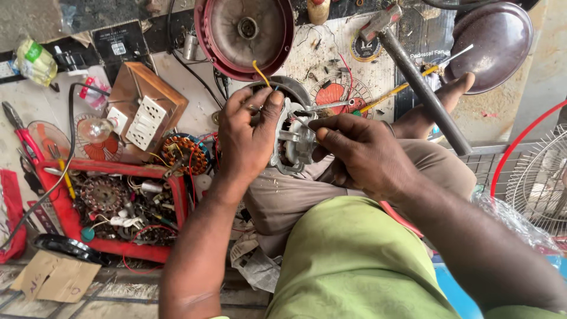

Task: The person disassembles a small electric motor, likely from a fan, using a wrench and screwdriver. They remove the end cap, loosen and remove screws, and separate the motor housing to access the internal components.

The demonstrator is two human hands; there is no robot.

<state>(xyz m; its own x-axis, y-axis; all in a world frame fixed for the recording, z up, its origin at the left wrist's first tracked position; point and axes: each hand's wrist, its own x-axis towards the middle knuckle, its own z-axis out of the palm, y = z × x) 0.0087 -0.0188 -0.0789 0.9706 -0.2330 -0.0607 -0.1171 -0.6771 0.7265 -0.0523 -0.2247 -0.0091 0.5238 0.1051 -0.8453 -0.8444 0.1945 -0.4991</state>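
Left hand (251,133) and right hand (354,150) both grip the grey cast-metal fan motor (293,142) held between them, red plastic parts tray (118,207) lying left of the left hand.

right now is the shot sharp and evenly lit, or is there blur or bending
Head view: soft, even daylight with no hard shadows; the left hand, right hand and the grey motor housing between them are sharp; the wide lens bends the edges, curving the fan grille at far right.
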